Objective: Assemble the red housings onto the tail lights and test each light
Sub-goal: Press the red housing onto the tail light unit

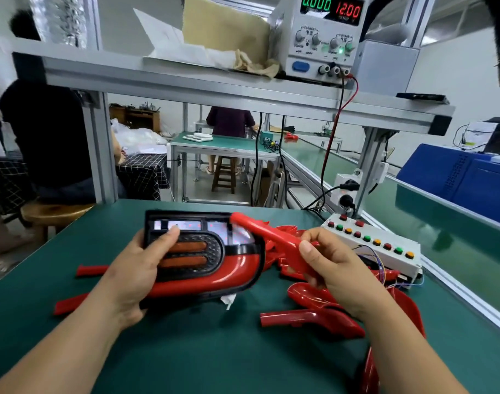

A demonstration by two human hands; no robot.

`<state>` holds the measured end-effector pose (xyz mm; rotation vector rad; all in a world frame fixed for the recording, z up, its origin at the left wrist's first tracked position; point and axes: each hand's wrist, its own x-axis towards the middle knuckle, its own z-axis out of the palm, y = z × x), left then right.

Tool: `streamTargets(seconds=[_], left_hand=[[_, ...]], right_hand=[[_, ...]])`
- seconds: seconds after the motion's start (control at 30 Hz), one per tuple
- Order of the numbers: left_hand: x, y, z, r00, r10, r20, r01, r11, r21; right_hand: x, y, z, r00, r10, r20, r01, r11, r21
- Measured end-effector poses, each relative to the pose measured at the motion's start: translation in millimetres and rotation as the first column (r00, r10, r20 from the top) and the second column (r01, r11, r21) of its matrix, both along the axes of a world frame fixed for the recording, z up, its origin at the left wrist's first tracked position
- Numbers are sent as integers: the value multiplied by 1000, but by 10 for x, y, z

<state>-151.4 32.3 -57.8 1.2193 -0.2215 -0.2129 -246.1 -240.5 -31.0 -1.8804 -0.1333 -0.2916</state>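
Left hand point(142, 268) grips tail light point(203, 251); right hand point(328, 263) pinches red housing point(268, 237). Misaligned pressing could crack the clips.

Button box point(381, 238) right of tail light point(234, 268)

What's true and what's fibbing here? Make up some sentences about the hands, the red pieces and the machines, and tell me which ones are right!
1. The left hand holds the tail light. True.
2. The right hand is empty. False: it grips a red housing, whose far end is at the tail light's top right corner.
3. The power supply on the shelf shows 12.00 in red digits. True.
4. The button box sits to the left of the tail light. False: it sits on the right, beyond the right hand.
5. Spare red housings lie on the green mat. True.
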Motion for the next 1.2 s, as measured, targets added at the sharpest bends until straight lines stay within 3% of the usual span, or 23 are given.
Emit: streamTargets(seconds=[0.23, 0.43, 0.7, 0.93, 1.03, 1.1, 1.2], left_hand=[[-197, -240, -48, 995, -49, 86, 41, 995, 96], [-263, -283, -39, 990, -100, 100, 87, 988, 129], [-335, -296, -10, 987, -117, 106, 102, 985, 137], [-330, -310, -30, 990, -51, 131, 39, 995, 95], [-343, -316, -30, 987, -40, 155, 31, 997, 64], [-358, -317, -29, 987, -40, 154, 33, 998, 49], [-370, -312, -32, 989, -68, 128, 64, 997, 31]], right_hand=[[30, 282, -24, 997, 56, 55, -61, 993, 98], [-33, 315, 1, 990, 84, 111, -93, 992, 82], [17, 392, -81, 984, -99, 151, 118, 985, -124], [50, 452, -153, 882, -417, 220, 461, 861, -216], [69, 441, -178, 899, -435, 58, 437, 899, -32], [71, 446, -180, 964, -258, -61, 265, 935, 236], [64, 444, -161, 996, -17, -84, 56, 869, 492]])
